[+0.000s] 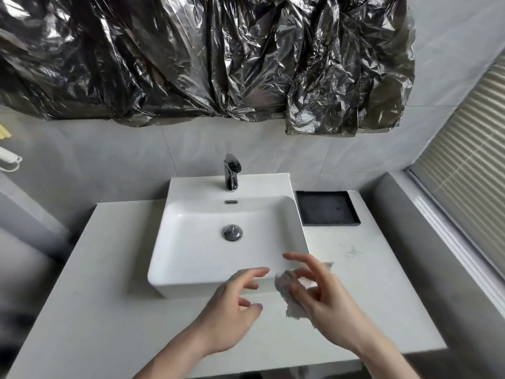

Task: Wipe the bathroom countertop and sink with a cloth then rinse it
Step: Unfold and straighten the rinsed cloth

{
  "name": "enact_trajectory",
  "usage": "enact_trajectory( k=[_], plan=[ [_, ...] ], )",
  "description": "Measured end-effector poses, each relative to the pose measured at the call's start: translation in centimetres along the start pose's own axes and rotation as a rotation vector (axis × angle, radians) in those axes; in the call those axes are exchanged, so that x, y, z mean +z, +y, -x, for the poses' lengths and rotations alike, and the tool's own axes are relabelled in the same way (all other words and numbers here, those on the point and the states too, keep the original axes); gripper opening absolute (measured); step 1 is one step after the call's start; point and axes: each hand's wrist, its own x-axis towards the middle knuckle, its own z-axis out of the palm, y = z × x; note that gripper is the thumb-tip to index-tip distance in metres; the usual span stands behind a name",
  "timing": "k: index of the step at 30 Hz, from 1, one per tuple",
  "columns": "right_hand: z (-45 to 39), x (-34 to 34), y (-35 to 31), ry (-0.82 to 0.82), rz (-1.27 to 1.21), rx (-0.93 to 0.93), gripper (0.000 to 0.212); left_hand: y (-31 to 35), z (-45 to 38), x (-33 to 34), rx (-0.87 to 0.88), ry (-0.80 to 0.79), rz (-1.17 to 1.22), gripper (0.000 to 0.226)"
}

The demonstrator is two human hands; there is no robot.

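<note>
A white rectangular sink [177, 236] sits on the pale stone countertop [109, 269], with a chrome faucet [231, 173] at its back and a chrome drain plug [232, 232] in the basin. My right hand [325, 302] hovers over the sink's front right corner and holds a crumpled whitish-grey cloth [285, 288] between thumb and curled fingers, with the index finger stretched out. My left hand [232, 307] is just left of the cloth in front of the sink, its fingers loosely bent and holding nothing.
A black square tray [326, 207] lies on the counter right of the sink. A faint dark smear [352, 253] marks the counter near it. Crinkled dark plastic sheeting [191, 64] hangs on the wall above. Window blinds [464, 160] stand at the right.
</note>
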Motion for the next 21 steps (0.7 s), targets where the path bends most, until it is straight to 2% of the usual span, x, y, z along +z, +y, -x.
enact_trajectory(
  k=[3, 6, 8, 11, 12, 15, 18, 21],
  plan=[
    [1.9, -0.4, -0.9, -0.036, 0.128, -0.028, 0.042, -0.2, 0.0, 0.8, 0.089, -0.066, -0.03, 0.067],
    [3.6, -0.7, -0.7, -0.033, 0.294, -0.046, 0.05, -0.7, 0.1, 1.4, 0.119, -0.132, -0.052, 0.066],
    [4.9, -0.9, -0.3, -0.023, 0.325, -0.032, 0.049, -0.8, 0.4, 1.8, 0.081, -0.214, -0.073, 0.053],
    [6.7, -1.0, 0.0, -0.02, 0.359, 0.016, 0.046, -0.4, 1.2, 2.3, 0.042, -0.34, -0.091, 0.014],
    [7.3, -1.0, 0.3, -0.009, 0.397, 0.023, 0.046, -0.3, 1.4, 2.5, 0.049, -0.342, -0.108, 0.008],
    [8.7, -1.1, 1.3, 0.038, 0.518, 0.016, 0.046, -0.2, 2.2, 3.2, 0.083, -0.306, -0.142, 0.025],
    [9.1, -1.3, 2.4, 0.109, 0.584, -0.004, 0.042, -0.8, 2.5, 3.5, 0.122, -0.236, -0.321, 0.035],
    [8.5, -2.0, 3.5, 0.128, 0.607, -0.029, 0.037, -1.7, 2.2, 3.5, 0.191, -0.211, -0.455, 0.024]
  ],
)
